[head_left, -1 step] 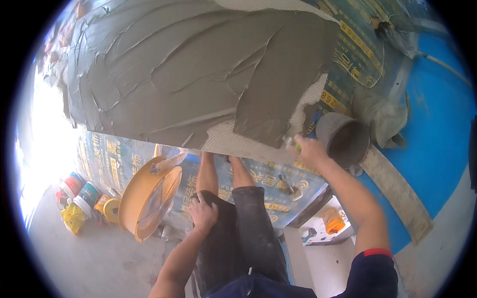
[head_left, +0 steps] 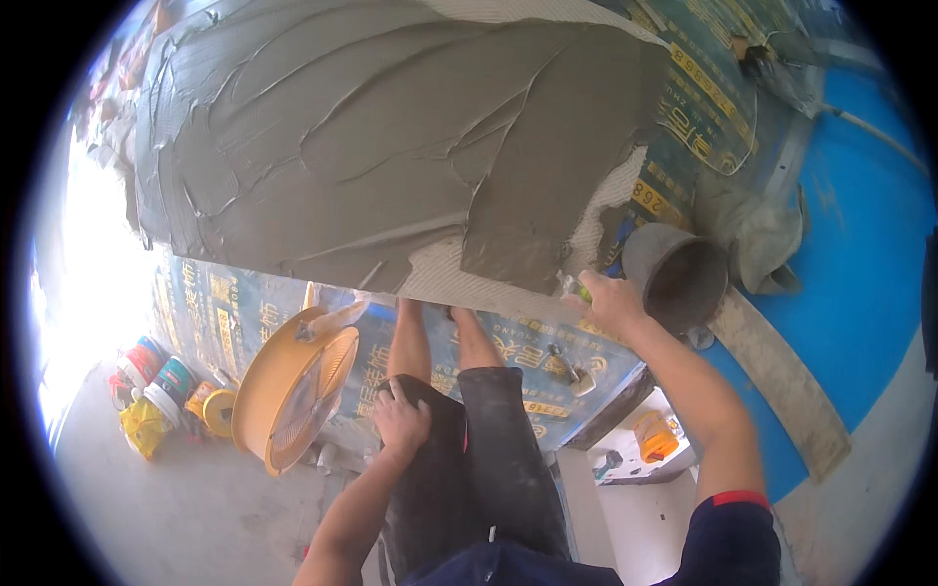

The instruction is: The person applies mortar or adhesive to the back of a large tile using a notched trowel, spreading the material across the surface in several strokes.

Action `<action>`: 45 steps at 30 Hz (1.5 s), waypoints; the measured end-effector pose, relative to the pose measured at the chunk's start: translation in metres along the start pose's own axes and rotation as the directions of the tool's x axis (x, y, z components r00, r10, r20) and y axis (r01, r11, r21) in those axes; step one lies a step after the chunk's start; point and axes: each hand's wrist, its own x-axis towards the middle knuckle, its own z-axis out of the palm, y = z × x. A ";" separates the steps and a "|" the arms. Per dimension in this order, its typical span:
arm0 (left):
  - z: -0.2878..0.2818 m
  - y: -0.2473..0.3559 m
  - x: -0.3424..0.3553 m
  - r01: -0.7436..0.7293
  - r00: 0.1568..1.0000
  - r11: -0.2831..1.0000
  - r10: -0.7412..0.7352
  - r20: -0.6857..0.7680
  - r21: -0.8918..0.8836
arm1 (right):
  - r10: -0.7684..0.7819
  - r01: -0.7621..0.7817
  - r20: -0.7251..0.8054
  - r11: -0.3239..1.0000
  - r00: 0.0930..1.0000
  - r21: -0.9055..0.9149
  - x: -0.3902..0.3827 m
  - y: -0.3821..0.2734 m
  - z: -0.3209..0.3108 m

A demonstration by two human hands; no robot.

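A large slab with a ridged pale surface is mostly coated in wet grey mortar. At its near right corner my right hand is closed round a green handle smeared with mortar. The rest of that tool is hard to make out. Right beside this hand lies a dark grey bucket, its mouth tipped toward me. My left hand rests on my thigh over the dark shorts, with fingers stretched out and no tool in it.
On the left stands a large yellow spool, near several small tubs and a yellow bag. To the right are a crumpled sack, a curved dusty board and blue floor covering. Printed sheeting lies below the slab.
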 end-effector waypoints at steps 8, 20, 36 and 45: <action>-0.005 0.013 -0.025 -0.174 0.980 0.977 0.160 -0.114 -0.123 | 0.235 -0.284 -0.512 0.959 0.826 -0.018 0.093 0.037 -0.116; 0.049 -0.032 -0.028 -0.006 0.999 0.987 0.011 0.033 -0.159 | -0.035 0.037 -0.025 0.997 0.999 0.074 0.061 -0.070 -0.019; 0.085 -0.091 -0.037 -0.101 0.991 0.980 0.113 0.065 -0.169 | 0.089 -0.074 -0.122 0.990 0.989 0.122 -0.017 -0.147 0.096; 0.115 -0.110 -0.047 -0.108 0.987 0.970 0.131 0.091 -0.217 | 0.031 0.005 -0.167 0.977 0.985 0.212 0.075 -0.189 0.043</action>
